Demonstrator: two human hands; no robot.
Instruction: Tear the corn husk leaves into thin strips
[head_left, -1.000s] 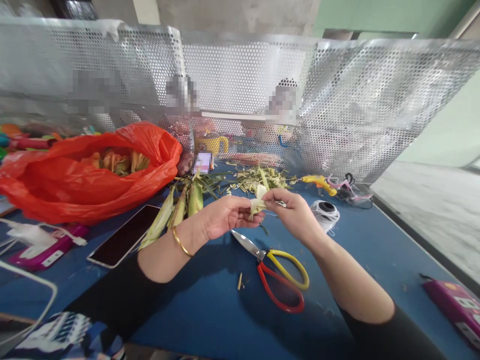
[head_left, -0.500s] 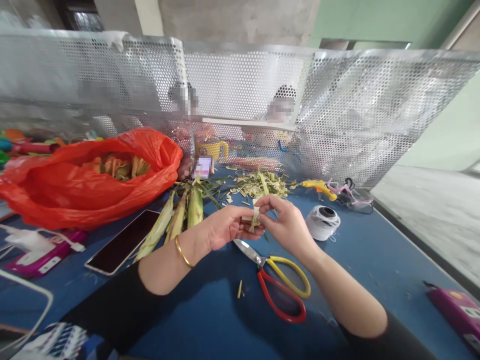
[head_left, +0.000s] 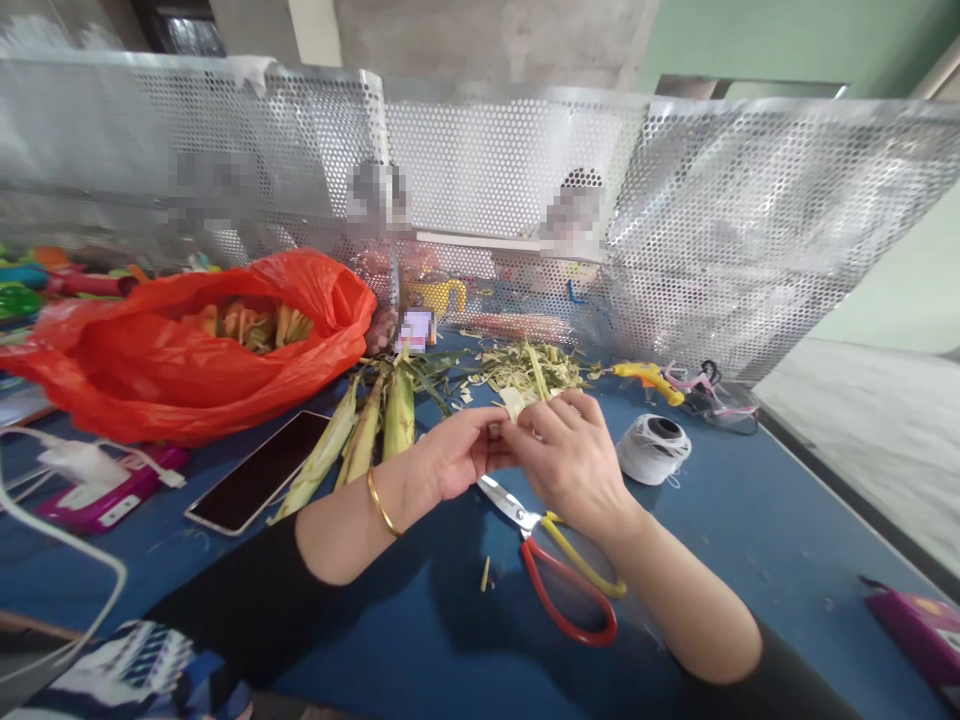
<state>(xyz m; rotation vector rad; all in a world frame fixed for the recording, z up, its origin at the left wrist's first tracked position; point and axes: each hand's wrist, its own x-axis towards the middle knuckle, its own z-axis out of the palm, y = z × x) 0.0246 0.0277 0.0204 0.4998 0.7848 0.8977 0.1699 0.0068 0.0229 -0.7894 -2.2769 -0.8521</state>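
Note:
Between my two hands is a pale piece of corn husk [head_left: 513,400], mostly covered by my fingers; its upper end shows above them. My left hand [head_left: 466,450] pinches it from the left, a gold bangle on that wrist. From the right, my right hand [head_left: 566,455] closes over it, its back toward me. Just below the hands lie scissors [head_left: 531,522] with one red and one yellow handle. A spool of white string [head_left: 652,450] stands right of my right hand. Several ears of corn in their husks [head_left: 397,415] lie beyond my left forearm.
A red plastic bag [head_left: 187,390] holding husk pieces sits at left, near a dark-screened phone [head_left: 259,475] and a purple power strip [head_left: 112,490]. Husk scraps [head_left: 536,368] are heaped ahead, left of a yellow glue gun [head_left: 649,380]. A perforated metal screen [head_left: 495,170] crosses the back, people behind it.
My right hand has turned over and closed across the husk piece, hiding most of it. My left hand keeps its pinch. The whole view has shifted slightly.

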